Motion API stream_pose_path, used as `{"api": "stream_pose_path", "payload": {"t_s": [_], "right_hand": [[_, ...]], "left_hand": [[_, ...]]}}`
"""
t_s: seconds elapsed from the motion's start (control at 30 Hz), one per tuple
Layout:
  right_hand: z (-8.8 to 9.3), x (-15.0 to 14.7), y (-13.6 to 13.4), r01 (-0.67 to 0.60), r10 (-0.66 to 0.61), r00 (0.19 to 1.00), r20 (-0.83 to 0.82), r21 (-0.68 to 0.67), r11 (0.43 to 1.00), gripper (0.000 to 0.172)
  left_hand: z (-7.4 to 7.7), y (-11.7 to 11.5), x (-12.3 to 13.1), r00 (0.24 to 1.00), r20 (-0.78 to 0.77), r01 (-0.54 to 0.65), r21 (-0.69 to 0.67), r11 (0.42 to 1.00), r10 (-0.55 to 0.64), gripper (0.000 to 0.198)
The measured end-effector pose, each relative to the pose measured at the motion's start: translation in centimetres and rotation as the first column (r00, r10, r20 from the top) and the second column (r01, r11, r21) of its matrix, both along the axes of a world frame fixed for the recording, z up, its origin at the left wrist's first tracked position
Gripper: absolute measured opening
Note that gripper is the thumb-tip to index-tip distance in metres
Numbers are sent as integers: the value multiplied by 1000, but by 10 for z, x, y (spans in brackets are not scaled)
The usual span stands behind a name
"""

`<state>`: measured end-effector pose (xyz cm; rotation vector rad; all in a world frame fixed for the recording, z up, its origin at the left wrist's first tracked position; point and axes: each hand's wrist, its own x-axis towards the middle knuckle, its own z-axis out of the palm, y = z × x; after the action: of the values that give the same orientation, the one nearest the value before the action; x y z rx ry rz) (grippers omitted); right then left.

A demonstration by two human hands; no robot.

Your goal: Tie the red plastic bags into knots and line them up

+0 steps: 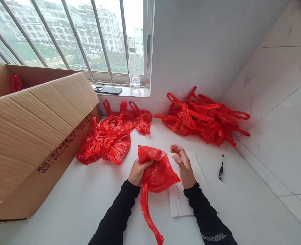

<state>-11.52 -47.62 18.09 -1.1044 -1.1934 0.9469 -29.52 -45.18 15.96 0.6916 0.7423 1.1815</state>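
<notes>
My left hand (138, 172) grips a red plastic bag (162, 172) in front of me, with the thumb pressed onto its upper part. One long handle of the bag dangles down toward the bottom of the view. What the bag contains is hidden. Just right of the bag, my right hand (183, 163) is raised with its fingers apart and curved, holding nothing. Under and beside the right hand lies a white paper pad (176, 204) with handwritten marks, partly covered by the bag and wrist.
Knotted red bags (112, 136) lie beside a large cardboard box (38, 136) at left. Another heap of red bags (203, 119) rests against the wall at right. An uncapped black marker (221, 172) lies on the table. The windowsill holds a phone (108, 90) and a water bottle (134, 69).
</notes>
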Motion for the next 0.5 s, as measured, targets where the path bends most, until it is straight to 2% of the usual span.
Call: {"api": "stream_pose_path", "payload": {"t_s": [0.07, 0.13, 0.3, 0.5], "right_hand": [[1, -2, 0, -162, 165, 985, 42, -74, 984, 40], [2, -6, -1, -257, 265, 962, 63, -111, 960, 35], [3, -9, -2, -169, 175, 982, 76, -86, 982, 29], [4, -8, -3, -181, 189, 979, 76, -102, 978, 28]], "left_hand": [[0, -1, 1, 993, -80, 94, 61, 994, -89, 33], [1, -1, 1, 982, -143, 142, 102, 985, -126, 34], [3, -4, 1, 987, -108, 128, 103, 986, -117, 32], [4, -5, 4, 996, -14, 87, 57, 995, -87, 29]]}}
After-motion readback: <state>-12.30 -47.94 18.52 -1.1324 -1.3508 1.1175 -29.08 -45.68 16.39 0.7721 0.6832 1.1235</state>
